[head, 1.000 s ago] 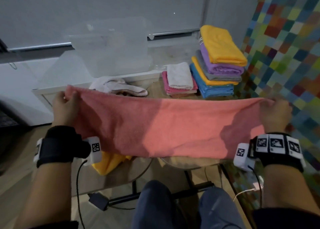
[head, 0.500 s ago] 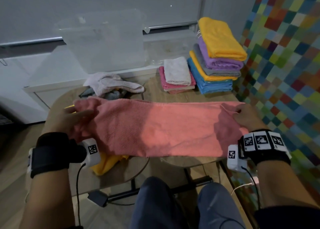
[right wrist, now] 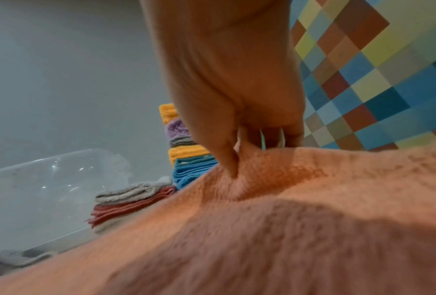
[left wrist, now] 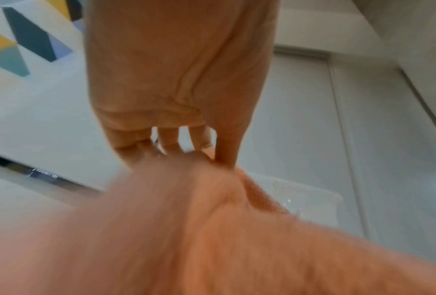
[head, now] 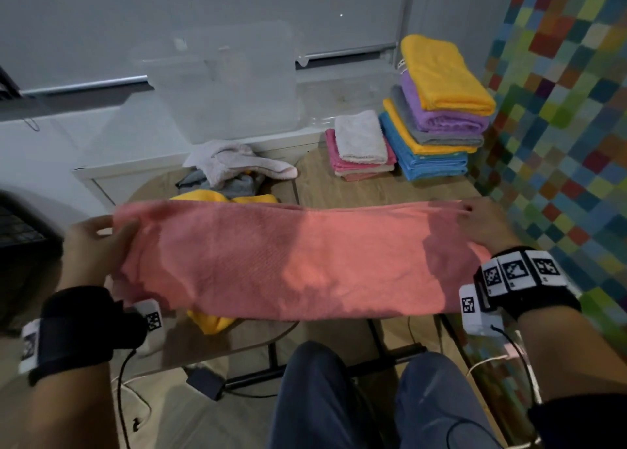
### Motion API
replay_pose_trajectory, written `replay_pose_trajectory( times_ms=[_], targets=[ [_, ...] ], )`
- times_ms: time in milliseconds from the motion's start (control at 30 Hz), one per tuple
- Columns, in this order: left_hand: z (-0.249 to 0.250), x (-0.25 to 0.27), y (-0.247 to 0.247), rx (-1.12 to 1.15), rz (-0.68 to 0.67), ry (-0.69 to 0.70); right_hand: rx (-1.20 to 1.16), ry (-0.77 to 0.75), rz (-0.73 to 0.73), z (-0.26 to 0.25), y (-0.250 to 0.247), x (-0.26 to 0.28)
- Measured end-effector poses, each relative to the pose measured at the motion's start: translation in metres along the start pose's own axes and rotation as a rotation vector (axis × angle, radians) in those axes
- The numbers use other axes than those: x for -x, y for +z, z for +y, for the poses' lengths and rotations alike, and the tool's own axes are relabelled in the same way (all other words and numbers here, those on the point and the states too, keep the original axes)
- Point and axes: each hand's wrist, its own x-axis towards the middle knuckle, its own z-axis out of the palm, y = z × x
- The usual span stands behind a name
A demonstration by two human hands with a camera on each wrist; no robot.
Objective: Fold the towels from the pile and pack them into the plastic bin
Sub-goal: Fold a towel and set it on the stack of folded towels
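Observation:
A long salmon-pink towel point(head: 298, 262) is stretched flat across the near part of the wooden table point(head: 373, 190), its near edge hanging over the front. My left hand point(head: 98, 235) pinches its far left corner between thumb and fingers point(left wrist: 221, 157). My right hand point(head: 481, 221) holds the far right corner, thumb point(right wrist: 227, 159) pressed into the cloth point(right wrist: 262, 229). The clear plastic bin point(head: 234, 82) stands on the white ledge behind the table. An unfolded pile of white, grey and yellow towels point(head: 234, 170) lies beyond the pink towel.
Two stacks of folded towels stand at the back right: a low pink and white one point(head: 361, 150) and a tall blue, yellow, grey, purple one point(head: 437, 109). A clear lid point(head: 346, 95) lies behind them. A colourful tiled wall point(head: 559, 109) borders the right side.
Both hands came down and forward with the pink towel, from hanging upright in the air to lying spread across the table. The grips on its corners stayed.

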Motion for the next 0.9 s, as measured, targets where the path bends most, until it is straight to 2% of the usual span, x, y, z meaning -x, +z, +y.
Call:
replay_pose_trajectory(
  times_ms=[100,167,267,400,533,667,800,900],
  targets=[
    [0.018,0.008,0.002,-0.058,0.06,0.231,-0.056,0.103,0.204,0.002,-0.012,-0.006],
    [0.03,0.008,0.003,0.011,0.113,0.262,-0.197,0.183,0.265,0.002,-0.018,-0.009],
    [0.034,-0.002,0.009,0.094,0.1,0.179,-0.351,0.264,0.285,0.003,-0.019,-0.016],
    [0.019,-0.021,0.027,-0.017,0.025,0.104,-0.253,0.259,0.188,0.002,-0.011,-0.019],
    [0.01,-0.034,0.028,0.017,0.079,0.082,-0.155,0.26,0.081,0.002,-0.014,-0.031],
    [0.014,-0.035,0.036,0.056,0.068,0.062,-0.08,0.229,0.042,0.001,-0.015,-0.042],
    [0.006,-0.026,0.044,-0.046,-0.021,-0.044,-0.019,0.217,0.019,-0.005,-0.017,-0.037],
    [-0.013,-0.019,0.032,0.027,-0.074,-0.164,0.096,0.135,0.018,-0.008,-0.022,-0.019]
  ],
)
